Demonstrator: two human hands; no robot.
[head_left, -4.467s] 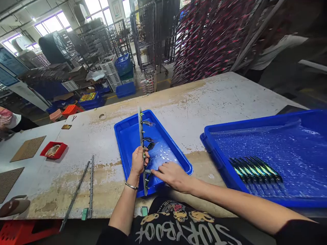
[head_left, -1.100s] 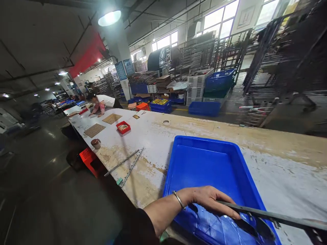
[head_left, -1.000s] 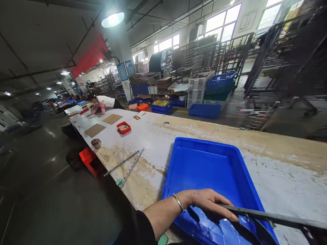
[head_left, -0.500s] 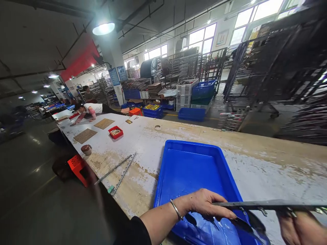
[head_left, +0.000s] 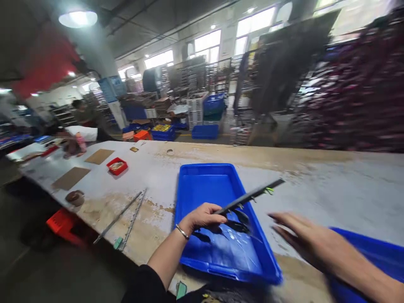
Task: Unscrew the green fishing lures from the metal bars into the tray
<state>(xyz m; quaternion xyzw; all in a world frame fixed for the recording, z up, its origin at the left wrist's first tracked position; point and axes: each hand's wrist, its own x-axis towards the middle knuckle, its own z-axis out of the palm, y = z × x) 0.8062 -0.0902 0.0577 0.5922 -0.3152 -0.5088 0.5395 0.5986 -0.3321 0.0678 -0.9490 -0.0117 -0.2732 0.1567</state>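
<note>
My left hand (head_left: 205, 215), with a bracelet at the wrist, closes on one end of a narrow metal clip bar (head_left: 252, 195). The bar slants up to the right over a shallow blue tray (head_left: 205, 185). Several dark, glossy, flat pieces (head_left: 238, 226) hang from its clips near my fingers; their kind is hard to tell. To the right of the tray is my right hand (head_left: 303, 235), its fingers stretched out and somewhat blurred. Nothing shows in it, and it is apart from the bar.
A second blue tray (head_left: 372, 252) lies at the right. Two more metal bars (head_left: 121, 216) rest on the worn table (head_left: 151, 168), near a red box (head_left: 117, 166), brown tape roll (head_left: 75, 198) and brown sheets (head_left: 71, 178). A person (head_left: 75, 139) leans over the far end.
My right hand has come away from the bar's far end and opened. The bar in my left hand now tilts upward. My view has turned right, bringing the second blue tray in.
</note>
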